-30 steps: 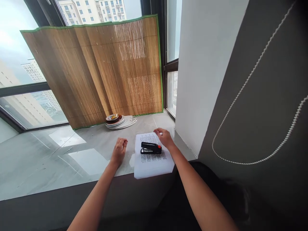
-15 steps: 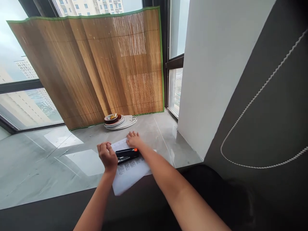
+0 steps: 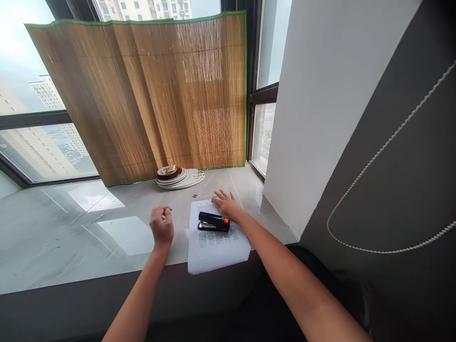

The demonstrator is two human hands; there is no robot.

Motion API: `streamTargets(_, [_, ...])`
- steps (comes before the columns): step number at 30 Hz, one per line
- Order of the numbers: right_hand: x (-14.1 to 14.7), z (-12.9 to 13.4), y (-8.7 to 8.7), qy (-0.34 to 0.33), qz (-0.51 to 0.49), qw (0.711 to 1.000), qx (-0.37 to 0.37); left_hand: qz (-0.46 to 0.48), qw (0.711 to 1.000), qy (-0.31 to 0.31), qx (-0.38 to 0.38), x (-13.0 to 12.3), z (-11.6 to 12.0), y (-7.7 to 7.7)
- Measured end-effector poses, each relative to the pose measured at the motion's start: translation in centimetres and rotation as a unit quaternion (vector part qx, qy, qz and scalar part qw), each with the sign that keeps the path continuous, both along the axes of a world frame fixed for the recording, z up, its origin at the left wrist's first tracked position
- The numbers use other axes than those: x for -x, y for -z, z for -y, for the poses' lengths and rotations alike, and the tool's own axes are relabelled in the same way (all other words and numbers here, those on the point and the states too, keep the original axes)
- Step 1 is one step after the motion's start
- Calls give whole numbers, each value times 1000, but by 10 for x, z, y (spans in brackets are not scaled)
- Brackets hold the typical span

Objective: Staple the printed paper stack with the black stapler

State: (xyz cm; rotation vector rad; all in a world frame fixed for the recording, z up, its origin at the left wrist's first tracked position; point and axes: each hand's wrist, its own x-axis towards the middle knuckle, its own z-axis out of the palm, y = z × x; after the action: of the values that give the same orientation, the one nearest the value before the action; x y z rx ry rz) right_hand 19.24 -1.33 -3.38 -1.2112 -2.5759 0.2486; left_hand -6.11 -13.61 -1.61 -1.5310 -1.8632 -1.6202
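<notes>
A black stapler (image 3: 213, 222) with an orange-red patch at its right end lies on printed paper sheets (image 3: 217, 256). The paper rests on the grey sill, its near end reaching past the front edge. My right hand (image 3: 228, 206) lies on the paper's upper right part, fingers spread, just beyond the stapler. Left of the paper, and apart from it, my left hand (image 3: 162, 225) is raised with its fingers curled closed. Whether something small sits inside those fingers I cannot make out.
A stack of plates (image 3: 174, 178) stands at the back of the sill (image 3: 135, 213), before a green-edged bamboo mat (image 3: 156, 95) leaning on the windows. Small dark bits (image 3: 194, 195) lie beyond the paper. At right are a white pillar (image 3: 320, 95) and a hanging bead chain (image 3: 359, 175).
The paper and stapler have shifted right, with my right hand on the paper. My left hand has come away from the stapler and paper, leaving a gap. My right fingers have spread.
</notes>
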Motion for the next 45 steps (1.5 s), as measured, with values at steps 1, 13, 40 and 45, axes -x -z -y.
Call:
streamTargets(1, [-9,-2,-1,8,1,1000,6,-32,997,55,34,-5,-3,2])
streamTargets(13, [-34,48,-43,-206,-206,951,100,-215,922,213,242,-22,-37,32])
streamTargets(40, [-130,-26,-22,120,-153,980,-40,-309,812,429,245,-95,-120,6])
streamTargets(45, [-125,-26,-22,83,-178,980,-30,-287,810,448,246,-101,-118,7])
